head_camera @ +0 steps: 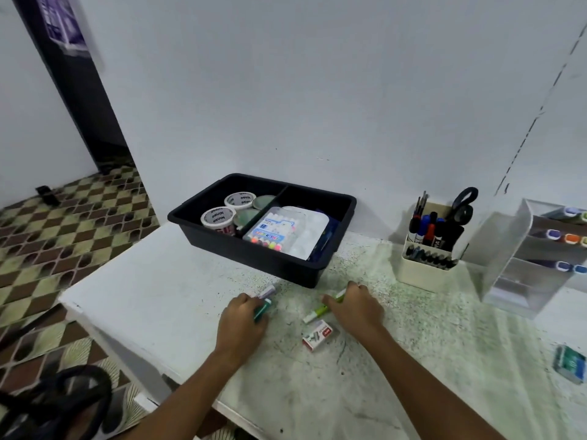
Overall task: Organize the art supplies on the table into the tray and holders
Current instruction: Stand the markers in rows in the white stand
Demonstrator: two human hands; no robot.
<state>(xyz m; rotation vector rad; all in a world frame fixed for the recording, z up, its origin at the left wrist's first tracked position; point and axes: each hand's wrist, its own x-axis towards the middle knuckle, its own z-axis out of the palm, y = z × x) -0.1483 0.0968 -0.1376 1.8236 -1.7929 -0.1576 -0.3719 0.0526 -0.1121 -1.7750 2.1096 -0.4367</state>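
Left hand (pixel 242 315) grips green and purple markers (pixel 265 300) on table (pixel 413 360). Right hand (pixel 357 308) grips light-green marker (pixel 320 310), staple box (pixel 319 336) just beside. Tray (pixel 190 214) behind.

You see a matt black plastic tray (pixel 336 204) on a white table (pixel 165 281) whose surface looks worn and speckled. The cream holder (pixel 422 274) looks like smooth plastic, the organiser (pixel 508 249) like clear glossy acrylic, the small staple box (pixel 319 336) like printed card.

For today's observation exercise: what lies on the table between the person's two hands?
In the head view, bare speckled table separates the left hand and right hand; a light green marker pokes from the right hand into the gap.
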